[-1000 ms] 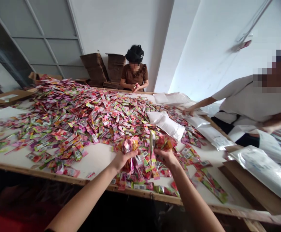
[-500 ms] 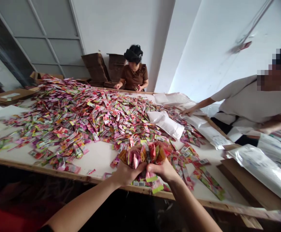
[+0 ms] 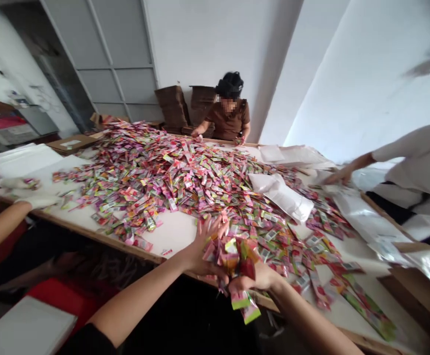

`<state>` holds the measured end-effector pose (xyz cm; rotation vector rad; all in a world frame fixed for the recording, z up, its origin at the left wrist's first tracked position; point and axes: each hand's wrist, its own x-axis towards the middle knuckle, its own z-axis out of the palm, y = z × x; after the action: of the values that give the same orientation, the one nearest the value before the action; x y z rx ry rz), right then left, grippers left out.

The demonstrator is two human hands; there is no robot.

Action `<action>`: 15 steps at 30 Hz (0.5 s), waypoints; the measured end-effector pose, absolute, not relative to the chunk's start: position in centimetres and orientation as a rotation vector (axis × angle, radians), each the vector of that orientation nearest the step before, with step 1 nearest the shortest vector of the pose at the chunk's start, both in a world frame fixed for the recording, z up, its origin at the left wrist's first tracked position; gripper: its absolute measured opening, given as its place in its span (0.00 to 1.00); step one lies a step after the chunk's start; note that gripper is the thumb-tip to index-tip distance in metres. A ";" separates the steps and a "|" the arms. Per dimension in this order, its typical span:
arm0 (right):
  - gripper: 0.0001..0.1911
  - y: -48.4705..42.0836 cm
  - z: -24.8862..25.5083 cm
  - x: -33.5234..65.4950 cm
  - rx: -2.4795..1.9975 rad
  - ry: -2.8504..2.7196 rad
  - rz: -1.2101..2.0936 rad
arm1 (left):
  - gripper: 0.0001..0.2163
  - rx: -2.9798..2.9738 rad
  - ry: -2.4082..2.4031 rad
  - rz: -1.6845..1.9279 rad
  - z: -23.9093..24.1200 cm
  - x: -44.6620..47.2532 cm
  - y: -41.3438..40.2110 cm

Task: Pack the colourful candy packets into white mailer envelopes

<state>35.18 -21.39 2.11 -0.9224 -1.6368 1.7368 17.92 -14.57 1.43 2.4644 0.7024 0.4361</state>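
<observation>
My left hand is at the table's near edge, its fingers stretched forward and its thumb curled under a bunch of small shiny printed packets. From the other side, my right hand wraps the same bunch, thumb across the front. Pink, red and green packets stick up between the two hands, and a couple with green ends hang below my right thumb. Both palms are hidden by the bunch. Beyond my hands spreads a large heap of similar packets.
A white plastic bag lies on the heap. More bags and a cardboard box are at right. A person in brown sits opposite; another reaches in from the right. Gloved hands work at left near white sheets.
The view has swung left, bringing gloved hands and a red stool-like shape into sight. My left fingers have straightened and spread; the bunch has tilted, with green-ended packets hanging lower.
</observation>
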 end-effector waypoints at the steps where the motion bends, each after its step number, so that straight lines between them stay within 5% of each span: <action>1: 0.09 -21.2 2.0 34.2 -0.878 -1.623 1.821 | 0.48 2.471 0.709 0.376 1.2 17.0 -14.2; 6: 0.10 -21.3 -1.0 29.6 -0.864 -1.475 2.007 | 0.29 2.239 0.930 0.250 -0.4 12.2 -14.7; 10: 0.13 -21.2 -4.5 25.6 -1.030 -1.276 2.174 | 0.38 1.972 1.330 0.541 -1.4 7.1 -17.1; 15: 0.15 -22.2 -6.2 19.3 -0.972 -1.239 2.351 | 0.43 1.789 1.245 0.733 -2.3 0.6 -21.7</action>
<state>19.33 -22.19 -6.15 -0.9717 -1.2388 2.3508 0.56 -21.71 -2.25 1.7887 1.2451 0.7334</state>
